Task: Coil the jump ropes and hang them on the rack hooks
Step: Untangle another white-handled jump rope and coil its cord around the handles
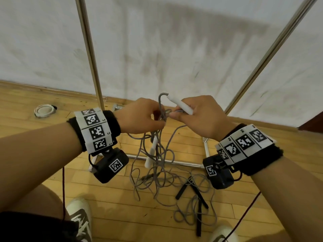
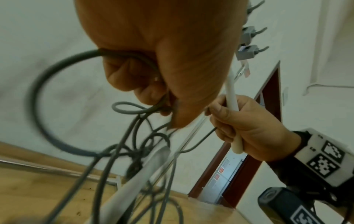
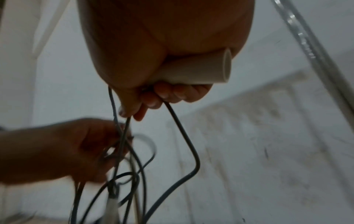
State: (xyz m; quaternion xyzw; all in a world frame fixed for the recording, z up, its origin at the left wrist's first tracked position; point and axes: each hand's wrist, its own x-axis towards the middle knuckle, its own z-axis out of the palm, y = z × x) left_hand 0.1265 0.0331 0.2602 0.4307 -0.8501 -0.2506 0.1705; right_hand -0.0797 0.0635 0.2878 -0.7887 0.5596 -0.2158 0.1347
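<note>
The wooden floor (image 1: 111,198) was the biggest thing, and a white wall (image 1: 174,41) stood at the far side of it. A metal rack (image 1: 90,55) stood on the floor, with two shiny poles going up in front of the wall and a low bar near the bottom. In the left wrist view, small grey hooks (image 2: 249,34) stuck out high up on the rack.

The person's two hands were close together, up above the low bar of the rack. The left hand (image 1: 138,117) had its fingers curled round loops of the grey rope (image 1: 160,154). The right hand (image 1: 197,117) was closed round a white handle (image 1: 180,104) of that rope, and it pinched a bit of the rope too. The handle poked up out of the fist toward the rack.

From the hands the grey rope hung down in a messy tangle to the floor, just in front of the rack's low bar. More white handles (image 1: 151,154) dangled in the tangle. Another rope with black handles (image 1: 181,189) lay on the floor nearer the person than the rack.

A white roll of tape (image 1: 43,110) sat on the floor, left of the rack by the wall. Two shoes (image 1: 80,219) showed at the bottom, far from the rack.
</note>
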